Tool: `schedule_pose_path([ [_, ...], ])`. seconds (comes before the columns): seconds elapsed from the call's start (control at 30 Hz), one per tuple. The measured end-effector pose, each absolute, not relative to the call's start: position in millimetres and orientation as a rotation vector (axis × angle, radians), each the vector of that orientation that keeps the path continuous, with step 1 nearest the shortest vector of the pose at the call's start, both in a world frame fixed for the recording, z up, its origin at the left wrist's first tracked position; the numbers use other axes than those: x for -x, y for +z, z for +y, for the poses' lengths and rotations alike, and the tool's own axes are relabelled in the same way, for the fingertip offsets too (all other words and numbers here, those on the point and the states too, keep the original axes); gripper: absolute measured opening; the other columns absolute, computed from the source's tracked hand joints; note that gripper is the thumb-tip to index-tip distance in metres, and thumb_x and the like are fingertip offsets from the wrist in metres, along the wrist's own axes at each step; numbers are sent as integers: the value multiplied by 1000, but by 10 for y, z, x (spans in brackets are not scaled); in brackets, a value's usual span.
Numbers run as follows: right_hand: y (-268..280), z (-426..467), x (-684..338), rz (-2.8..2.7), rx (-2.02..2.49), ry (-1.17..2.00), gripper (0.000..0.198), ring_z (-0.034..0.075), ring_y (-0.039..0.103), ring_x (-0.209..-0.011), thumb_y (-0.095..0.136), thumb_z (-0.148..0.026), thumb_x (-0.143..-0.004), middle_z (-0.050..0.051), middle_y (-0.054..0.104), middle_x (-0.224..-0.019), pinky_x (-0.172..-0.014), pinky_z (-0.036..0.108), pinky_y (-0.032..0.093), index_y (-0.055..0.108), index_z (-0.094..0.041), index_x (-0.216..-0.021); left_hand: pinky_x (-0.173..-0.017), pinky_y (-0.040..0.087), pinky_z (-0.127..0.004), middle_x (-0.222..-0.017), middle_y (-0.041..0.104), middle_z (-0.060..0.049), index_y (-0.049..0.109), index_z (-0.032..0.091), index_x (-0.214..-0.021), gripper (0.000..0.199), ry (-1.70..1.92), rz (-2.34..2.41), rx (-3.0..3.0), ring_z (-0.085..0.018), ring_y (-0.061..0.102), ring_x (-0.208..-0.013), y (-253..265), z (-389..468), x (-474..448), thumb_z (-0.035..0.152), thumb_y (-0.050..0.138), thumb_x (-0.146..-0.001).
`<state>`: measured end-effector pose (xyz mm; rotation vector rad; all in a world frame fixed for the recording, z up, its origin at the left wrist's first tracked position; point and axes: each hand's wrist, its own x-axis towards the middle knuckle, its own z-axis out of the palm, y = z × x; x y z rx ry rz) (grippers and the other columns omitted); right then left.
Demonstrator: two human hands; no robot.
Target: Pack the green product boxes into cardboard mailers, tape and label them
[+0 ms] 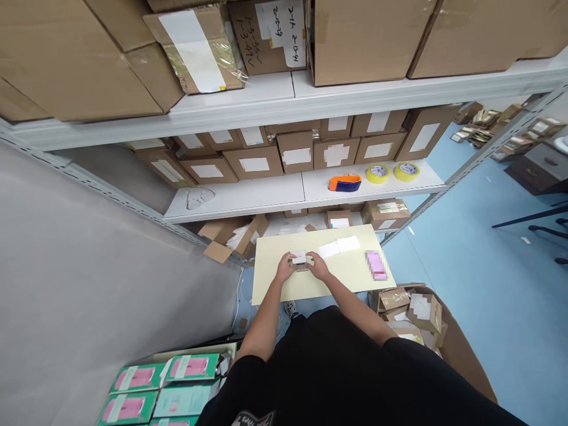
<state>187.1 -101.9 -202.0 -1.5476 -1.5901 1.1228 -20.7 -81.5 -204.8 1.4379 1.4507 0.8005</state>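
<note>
A small white-topped box (299, 258) sits over the pale yellow tabletop (350, 278), its lower part greyish. My left hand (285, 267) grips its left side, and my right hand (318, 265) grips the right side with fingers bent around the edge. The lower part is partly hidden between the hands, so I cannot tell whether the box rests on the table. Just right of my right hand lie white paper sheets or labels (339, 246). A pink item (376, 265), blurred out by pixels, lies near the table's right edge.
Behind the table, a metal shelf (248, 192) bears cardboard boxes, yellow tape rolls (377, 173) and an orange-and-blue tape dispenser (345, 183). An open carton (233, 236) stands behind left. A large carton (461, 349) of parcels stands right; green-and-pink boxes (189, 367) lie lower left.
</note>
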Motion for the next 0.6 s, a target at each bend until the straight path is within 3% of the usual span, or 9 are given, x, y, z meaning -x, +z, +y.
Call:
schedule_pose_path([
  [0.3,-2103,-1023,-1782,-1555,1565,1105,24,23,68,-104,56,-26,-86,5,71,-114,-95,41,56,63,-26,-110,-98,56,-40,-128,65,-9,68,21,-106,31,912,1422,-1439,-23,66,-114,-2125,-929,106,19,72,-75],
  [0.47,-2142,-996,-1788,-1468,1615,1179,17,22,70,-94,54,-34,-89,3,73,-110,-92,40,57,63,-27,-103,-98,56,-42,-133,66,-10,68,22,-110,27,958,1418,-1380,-23,69,-105,-2147,-999,99,36,67,-87],
  [0.6,-2230,-968,-1777,-1321,1735,1250,22,23,71,-92,60,-35,-84,2,74,-100,-92,40,56,64,-27,-104,-101,54,-43,-133,68,-11,64,23,-123,39,958,1452,-1281,-25,69,-111,-2224,-1022,87,43,66,-90],
])
